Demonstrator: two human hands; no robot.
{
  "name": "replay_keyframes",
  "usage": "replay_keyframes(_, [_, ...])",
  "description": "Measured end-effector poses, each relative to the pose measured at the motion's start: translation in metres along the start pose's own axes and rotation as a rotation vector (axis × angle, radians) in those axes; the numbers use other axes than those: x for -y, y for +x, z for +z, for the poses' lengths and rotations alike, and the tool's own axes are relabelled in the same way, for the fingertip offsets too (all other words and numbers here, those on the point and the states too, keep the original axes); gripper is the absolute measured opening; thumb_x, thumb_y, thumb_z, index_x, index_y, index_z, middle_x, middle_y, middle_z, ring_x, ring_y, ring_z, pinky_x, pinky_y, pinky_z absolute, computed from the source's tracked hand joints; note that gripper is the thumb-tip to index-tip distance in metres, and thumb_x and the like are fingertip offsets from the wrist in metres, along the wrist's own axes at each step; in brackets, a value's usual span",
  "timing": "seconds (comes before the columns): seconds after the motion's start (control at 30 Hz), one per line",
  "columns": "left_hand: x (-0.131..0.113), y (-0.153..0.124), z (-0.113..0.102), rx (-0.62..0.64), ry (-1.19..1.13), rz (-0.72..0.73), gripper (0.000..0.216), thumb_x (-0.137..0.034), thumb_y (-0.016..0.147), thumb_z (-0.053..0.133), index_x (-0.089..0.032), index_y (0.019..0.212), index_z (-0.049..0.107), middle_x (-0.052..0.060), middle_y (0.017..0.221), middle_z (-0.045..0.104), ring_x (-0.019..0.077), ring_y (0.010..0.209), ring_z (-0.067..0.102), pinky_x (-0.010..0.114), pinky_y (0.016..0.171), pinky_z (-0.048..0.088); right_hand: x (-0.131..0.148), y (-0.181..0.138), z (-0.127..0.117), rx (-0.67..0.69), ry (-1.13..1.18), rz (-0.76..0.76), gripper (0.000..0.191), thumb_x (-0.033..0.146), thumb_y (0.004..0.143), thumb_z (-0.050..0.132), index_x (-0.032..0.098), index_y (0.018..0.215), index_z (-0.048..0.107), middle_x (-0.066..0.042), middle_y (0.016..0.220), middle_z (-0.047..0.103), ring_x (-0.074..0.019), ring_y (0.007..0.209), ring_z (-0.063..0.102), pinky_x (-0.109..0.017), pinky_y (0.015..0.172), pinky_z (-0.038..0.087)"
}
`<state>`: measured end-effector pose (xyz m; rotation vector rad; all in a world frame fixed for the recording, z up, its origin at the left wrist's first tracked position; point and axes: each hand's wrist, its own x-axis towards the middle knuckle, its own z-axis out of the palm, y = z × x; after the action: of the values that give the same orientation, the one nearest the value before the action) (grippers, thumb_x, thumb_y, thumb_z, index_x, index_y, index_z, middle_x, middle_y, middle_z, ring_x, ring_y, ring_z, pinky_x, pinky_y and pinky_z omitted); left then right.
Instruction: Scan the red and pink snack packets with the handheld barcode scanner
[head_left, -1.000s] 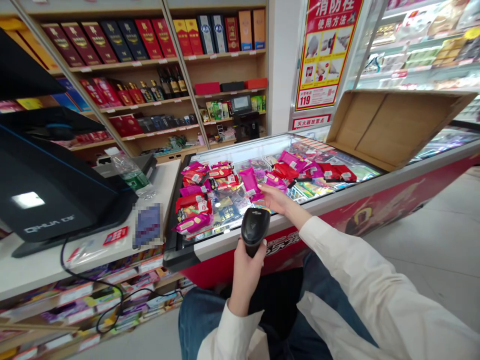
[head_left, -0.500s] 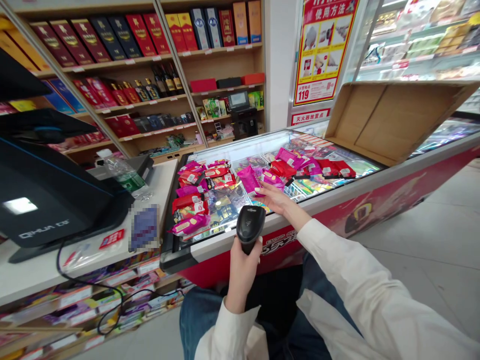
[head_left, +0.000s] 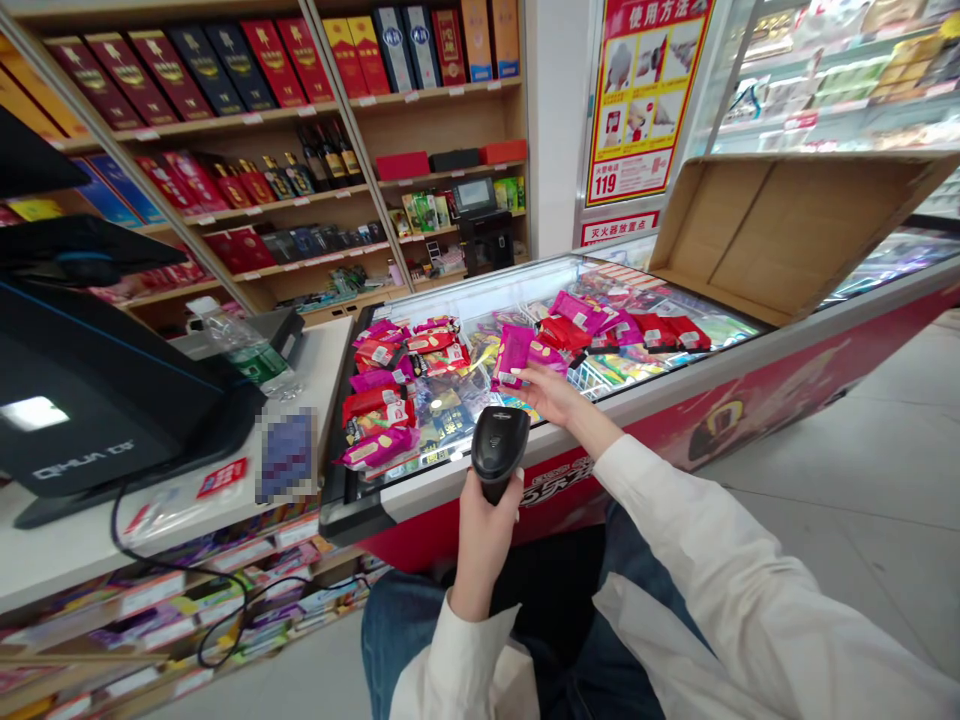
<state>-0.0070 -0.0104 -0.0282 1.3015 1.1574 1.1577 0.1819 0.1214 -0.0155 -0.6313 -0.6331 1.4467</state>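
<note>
My left hand [head_left: 485, 535] is wrapped round the handle of a black barcode scanner [head_left: 499, 445], whose head points away from me over the freezer's near edge. Just beyond it, my right hand [head_left: 551, 397] grips the lower end of a pink snack packet [head_left: 513, 352] between thumb and fingers. The packet is tilted up above the freezer's glass top. Several red and pink packets [head_left: 379, 400] lie on the glass to the left, and more packets [head_left: 600, 325] are spread to the right.
A chest freezer [head_left: 645, 400] stretches across in front of me, with an open cardboard box [head_left: 787, 235] on its right part. On the left counter [head_left: 322, 370] stand a checkout terminal [head_left: 97, 390] and a plastic bottle [head_left: 247, 345]. A black cable [head_left: 242, 610] hangs below.
The pink packet in my right hand has turned more upright and shifted slightly to the right. My left hand keeps the scanner in nearly the same place.
</note>
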Motion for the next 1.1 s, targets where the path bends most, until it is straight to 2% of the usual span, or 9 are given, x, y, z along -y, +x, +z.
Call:
replay_keyframes(0.17, [0.009,0.001,-0.001,-0.017,-0.003,0.016,0.036,-0.051,0.084,0.08,-0.02,0.09,0.061,-0.005,0.059,0.06,0.0126,0.048,0.053,0.026,0.053,0.043,-0.002,0.002,0.001,0.006,-0.058,0.006,0.029,0.006,0.077,0.089,0.024,0.095,0.076,0.001,0.098,0.084,-0.0208,0.096,0.081,-0.039,0.096,0.07])
replay_keyframes(0.37, [0.006,0.005,-0.001,-0.018,-0.008,0.02,0.038,-0.053,0.083,0.08,-0.021,0.09,0.061,-0.005,0.058,0.058,0.0136,0.049,0.053,0.026,0.054,0.043,-0.007,0.007,-0.001,-0.007,-0.09,-0.005,0.025,0.015,0.082,0.091,0.025,0.099,0.075,0.001,0.1,0.082,-0.019,0.094,0.081,-0.035,0.091,0.071])
replay_keyframes(0.6, [0.005,0.007,0.0,-0.023,0.037,0.024,0.036,-0.052,0.084,0.079,-0.021,0.091,0.062,-0.007,0.053,0.053,0.0137,0.047,0.052,0.025,0.053,0.041,-0.009,0.008,-0.001,-0.019,-0.07,-0.005,0.024,0.019,0.081,0.091,0.026,0.093,0.071,0.003,0.095,0.079,-0.0163,0.089,0.078,-0.032,0.086,0.072])
replay_keyframes(0.7, [0.005,0.007,-0.001,-0.008,0.051,0.028,0.033,-0.049,0.086,0.078,-0.021,0.09,0.061,-0.007,0.054,0.054,0.0137,0.047,0.052,0.025,0.052,0.041,-0.01,0.007,0.0,0.001,-0.137,-0.059,0.028,0.027,0.079,0.092,0.027,0.095,0.069,0.002,0.096,0.078,-0.0188,0.093,0.078,-0.035,0.087,0.071])
replay_keyframes(0.8, [0.001,0.005,-0.003,0.001,0.041,0.027,0.033,-0.048,0.086,0.078,-0.021,0.092,0.061,-0.007,0.056,0.056,0.0134,0.048,0.052,0.025,0.052,0.041,-0.007,0.004,0.0,-0.078,-0.45,-0.243,0.037,0.038,0.077,0.092,0.028,0.105,0.07,-0.003,0.102,0.078,-0.0266,0.101,0.076,-0.044,0.091,0.068])
replay_keyframes(0.93, [-0.002,0.003,-0.006,0.012,0.039,0.019,0.033,-0.046,0.084,0.08,-0.02,0.093,0.062,-0.006,0.058,0.058,0.0132,0.049,0.052,0.026,0.053,0.042,0.005,-0.004,-0.001,-0.287,-1.253,-0.574,0.049,0.047,0.08,0.088,0.023,0.12,0.073,-0.015,0.122,0.077,-0.0394,0.123,0.066,-0.059,0.112,0.052])
replay_keyframes(1.0, [0.0,0.002,-0.007,0.012,0.042,0.023,0.032,-0.046,0.085,0.078,-0.019,0.094,0.062,-0.006,0.058,0.058,0.0131,0.049,0.052,0.026,0.053,0.042,0.012,-0.006,-0.002,-0.345,-1.588,-0.661,0.049,0.045,0.083,0.085,0.02,0.124,0.075,-0.02,0.135,0.073,-0.0435,0.134,0.057,-0.064,0.118,0.043])
replay_keyframes(1.1, [0.003,0.003,-0.006,0.001,0.03,0.022,0.032,-0.047,0.086,0.076,-0.019,0.095,0.061,-0.006,0.057,0.057,0.0127,0.048,0.051,0.025,0.052,0.041,0.018,-0.001,-0.006,-0.391,-1.871,-0.704,0.046,0.04,0.09,0.08,0.016,0.129,0.076,-0.023,0.153,0.063,-0.0445,0.148,0.046,-0.064,0.125,0.032])
